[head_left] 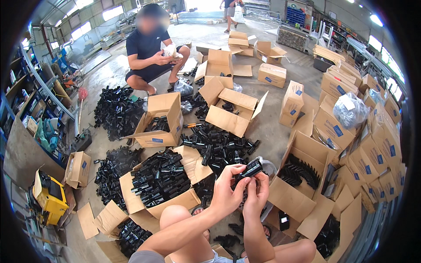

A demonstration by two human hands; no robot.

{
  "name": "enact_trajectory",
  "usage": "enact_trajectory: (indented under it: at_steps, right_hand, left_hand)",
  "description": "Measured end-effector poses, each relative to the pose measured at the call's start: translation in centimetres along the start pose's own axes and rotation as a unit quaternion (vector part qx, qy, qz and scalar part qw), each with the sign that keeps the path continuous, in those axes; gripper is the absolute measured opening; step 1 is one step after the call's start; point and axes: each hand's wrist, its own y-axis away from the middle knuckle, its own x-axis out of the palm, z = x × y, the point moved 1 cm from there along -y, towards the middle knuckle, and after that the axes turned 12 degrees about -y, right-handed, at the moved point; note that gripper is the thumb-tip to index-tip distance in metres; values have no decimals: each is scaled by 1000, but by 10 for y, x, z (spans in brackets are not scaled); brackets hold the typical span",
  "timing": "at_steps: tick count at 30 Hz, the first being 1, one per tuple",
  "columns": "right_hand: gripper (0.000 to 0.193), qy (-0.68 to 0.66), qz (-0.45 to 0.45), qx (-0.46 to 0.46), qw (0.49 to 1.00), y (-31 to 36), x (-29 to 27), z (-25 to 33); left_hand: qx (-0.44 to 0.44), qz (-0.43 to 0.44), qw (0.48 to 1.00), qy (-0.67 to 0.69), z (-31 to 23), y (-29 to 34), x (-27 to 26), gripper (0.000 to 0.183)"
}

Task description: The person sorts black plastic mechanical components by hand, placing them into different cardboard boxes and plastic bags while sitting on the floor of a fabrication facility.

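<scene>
Held up in front of me is a black, shiny, short tube-like fitting (251, 168). My left hand (229, 186) grips it from the left with bent fingers, and my right hand (256, 189) pinches it from the right. Just beyond my hands lies a loose pile of similar black fittings (219, 144). Beside my left forearm stands an open cardboard box (173, 206) heaped with such fittings. To the right of my hands, another open box (291, 199) has black parts lined up in rows inside.
A person (149, 55) squats across the piles, holding something whitish. More open boxes (232, 111) stand mid-floor. Stacked cartons (368, 162) line the right side, with a clear plastic bag (351, 110) on top. A yellow-and-black case (48, 199) sits at left, near shelving. A phone-like black object (283, 220) lies at lower right.
</scene>
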Motion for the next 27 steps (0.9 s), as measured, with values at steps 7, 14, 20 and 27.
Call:
enact_trajectory:
  at_steps: [7, 14, 20, 27]
  right_hand:
    - [23, -45, -25, -40, 998, -5, 9, 7]
    - [16, -9, -14, -22, 1000, -8, -2, 0]
    - [29, -65, -6, 49, 997, -8, -3, 8]
    - [52, -140, 37, 130, 981, -15, -23, 34]
  left_hand:
    - [-44, 25, 997, 60, 6, -3, -1, 27]
    - [-33, 5, 999, 18, -1, -7, -2, 25]
    - [-69, 5, 997, 37, 11, -4, -10, 26]
    - [-28, 150, 988, 6, -4, -7, -20, 30]
